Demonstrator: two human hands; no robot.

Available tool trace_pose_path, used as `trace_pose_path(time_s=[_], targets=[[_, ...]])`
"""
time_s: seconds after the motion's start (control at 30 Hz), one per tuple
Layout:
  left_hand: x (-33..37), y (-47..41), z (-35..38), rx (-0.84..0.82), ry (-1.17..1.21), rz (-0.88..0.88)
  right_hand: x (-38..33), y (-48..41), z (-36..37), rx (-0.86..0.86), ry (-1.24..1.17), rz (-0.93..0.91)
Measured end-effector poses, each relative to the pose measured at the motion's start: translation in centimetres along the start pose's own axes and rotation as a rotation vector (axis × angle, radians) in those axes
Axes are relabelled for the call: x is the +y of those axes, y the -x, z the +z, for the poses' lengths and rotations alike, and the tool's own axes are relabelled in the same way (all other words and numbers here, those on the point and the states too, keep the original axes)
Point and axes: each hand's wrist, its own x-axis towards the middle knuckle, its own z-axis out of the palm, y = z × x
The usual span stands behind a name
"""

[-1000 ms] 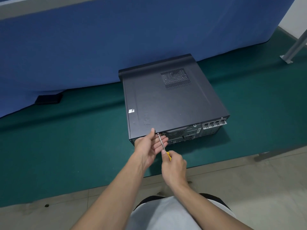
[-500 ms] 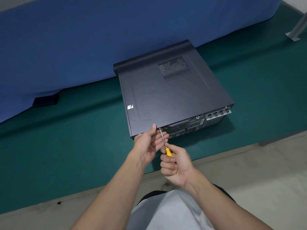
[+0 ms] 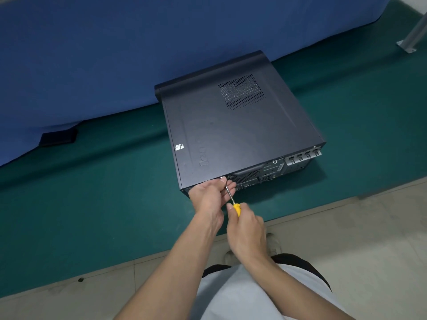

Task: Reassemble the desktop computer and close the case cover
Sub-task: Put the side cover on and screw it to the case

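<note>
A dark grey desktop computer case point(image 3: 233, 132) lies flat on a green mat, its cover on and its rear panel with ports facing me. My right hand point(image 3: 245, 229) grips the yellow handle of a screwdriver point(image 3: 232, 199). Its metal shaft points up to the rear edge of the case near the left corner. My left hand point(image 3: 213, 195) is against that rear corner, with fingers curled round the shaft near its tip. The screw itself is hidden by my fingers.
The green mat point(image 3: 92, 204) covers the floor under the case, with pale tiles point(image 3: 346, 239) nearer to me. A blue cloth point(image 3: 115, 54) hangs behind the case. A black block point(image 3: 59, 137) lies at the left. A metal leg point(image 3: 411, 38) stands at the far right.
My right hand has turned on the yellow handle, knuckles now facing up. The left hand stays at the case's rear corner. The view has shifted slightly.
</note>
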Motion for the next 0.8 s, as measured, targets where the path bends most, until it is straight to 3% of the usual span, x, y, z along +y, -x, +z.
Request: trace_pose_path(time_s=[0.1,0.17,0.23,0.33,0.4,0.47,0.5,0.6,0.63,0.67,0.73,0.8], targets=[[0.7,-0.3,-0.8,-0.103,0.019,-0.069,0.0,-0.6,0.3,-0.081,-0.187,0.055],[1.3,-0.5,-1.3,-0.146,0.025,-0.122,0.2,-1.0,0.4,-0.216,-0.655,0.216],[1.5,-0.5,-1.5,-0.156,0.020,-0.149,0.9,-1.4,-0.1,-0.459,-1.189,0.463],[1.5,-0.3,-1.4,-0.161,0.018,-0.159,1.7,-2.4,-1.6,-0.802,-1.565,0.718],[1.5,-0.2,-1.1,-0.139,0.014,-0.148,1.8,-2.5,-1.8,-0.806,-1.591,0.738],[1.5,-0.1,-0.8,-0.103,0.013,-0.131,1.1,-2.1,-1.1,-0.626,-1.506,0.683],[1.5,0.0,-0.7,-0.089,0.016,-0.126,0.9,-1.8,-0.7,-0.463,-1.347,0.585],[1.5,0.1,-0.5,-0.065,0.016,-0.120,0.8,-0.6,0.3,0.052,-0.381,0.052],[1.6,0.2,-0.4,-0.058,0.014,-0.119,0.7,-0.5,0.5,0.159,-0.187,-0.095],[1.6,0.2,-0.3,-0.053,0.009,-0.117,0.6,-0.7,0.5,0.213,-0.125,-0.175],[1.6,0.2,-0.3,-0.052,-0.002,-0.112,0.6,-1.0,0.5,0.194,-0.182,-0.153],[1.6,0.2,-0.4,-0.057,-0.004,-0.110,0.3,-1.1,0.6,0.040,-0.555,0.030]])
